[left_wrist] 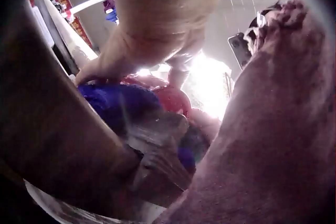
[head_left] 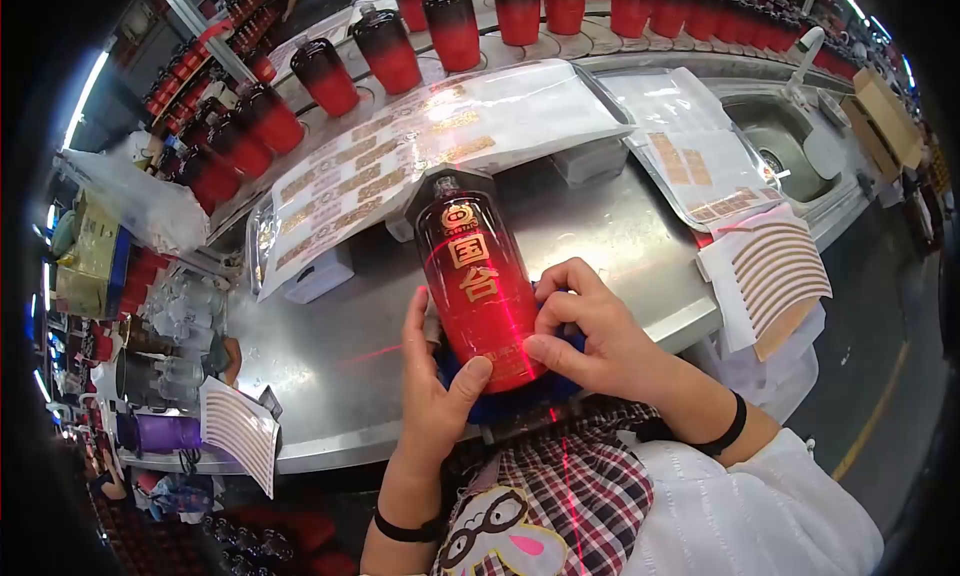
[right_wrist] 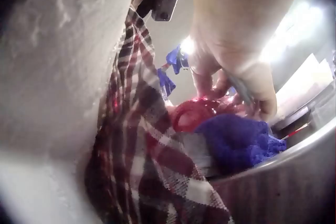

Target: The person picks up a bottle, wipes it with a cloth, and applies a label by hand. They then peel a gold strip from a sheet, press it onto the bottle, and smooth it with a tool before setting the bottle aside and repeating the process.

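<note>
A red bottle with a black shoulder and gold characters leans neck-away over the metal table's near edge. My left hand grips its lower left side, thumb on the front. On the lower right side, my right hand has bent fingers and a thumb tip against the bottle; whether a small piece lies under them cannot be seen. Blue cloth lies under the base. The left wrist view shows the cloth beside the red bottle; the right wrist view shows the base and cloth.
Sheets of gold labels lie on a raised tray beyond the bottle. More red bottles line the conveyor behind. A second label tray and a sink stand right. Striped strip sheets hang at the table's right edge, others at the left.
</note>
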`<state>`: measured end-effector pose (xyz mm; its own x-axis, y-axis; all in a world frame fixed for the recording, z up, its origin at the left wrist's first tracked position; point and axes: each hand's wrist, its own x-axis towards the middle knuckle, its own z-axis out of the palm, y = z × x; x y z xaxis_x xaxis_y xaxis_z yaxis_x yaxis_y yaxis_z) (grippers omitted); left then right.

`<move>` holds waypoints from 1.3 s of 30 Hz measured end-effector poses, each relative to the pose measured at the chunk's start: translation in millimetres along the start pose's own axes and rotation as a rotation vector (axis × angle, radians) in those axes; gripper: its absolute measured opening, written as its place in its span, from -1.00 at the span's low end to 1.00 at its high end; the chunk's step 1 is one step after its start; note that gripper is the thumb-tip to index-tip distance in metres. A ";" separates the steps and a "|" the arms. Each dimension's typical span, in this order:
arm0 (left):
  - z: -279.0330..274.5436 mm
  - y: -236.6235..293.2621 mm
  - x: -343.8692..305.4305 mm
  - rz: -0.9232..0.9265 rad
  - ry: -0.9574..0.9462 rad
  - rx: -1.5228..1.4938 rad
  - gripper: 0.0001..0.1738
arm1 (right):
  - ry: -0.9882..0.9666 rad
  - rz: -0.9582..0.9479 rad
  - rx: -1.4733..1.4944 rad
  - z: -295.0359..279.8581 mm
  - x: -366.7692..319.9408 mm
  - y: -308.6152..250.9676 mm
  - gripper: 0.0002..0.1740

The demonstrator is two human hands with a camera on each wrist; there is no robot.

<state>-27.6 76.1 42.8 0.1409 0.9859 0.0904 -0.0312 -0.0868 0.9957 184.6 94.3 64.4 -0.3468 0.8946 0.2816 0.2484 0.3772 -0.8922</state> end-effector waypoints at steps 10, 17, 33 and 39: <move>1.6 0.4 2.9 -0.018 -0.025 -0.067 0.14 | -0.022 0.001 0.004 -2.4 2.6 13.3 -0.68; 3.2 0.1 3.0 -0.015 -0.016 -0.040 0.15 | -0.059 0.019 0.046 -2.8 3.6 19.1 -0.65; 1.8 -5.4 3.5 0.017 -0.016 -0.045 0.16 | -0.080 0.024 0.062 -6.2 5.2 21.0 -0.63; 1.6 -4.8 2.4 0.010 -0.025 -0.076 0.14 | -0.086 0.035 0.081 -6.9 5.0 23.2 -0.63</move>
<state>-25.5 78.6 38.3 0.1650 0.9810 0.1019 -0.1072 -0.0849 0.9906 194.8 109.2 47.5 -0.4166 0.8817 0.2216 0.1892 0.3225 -0.9275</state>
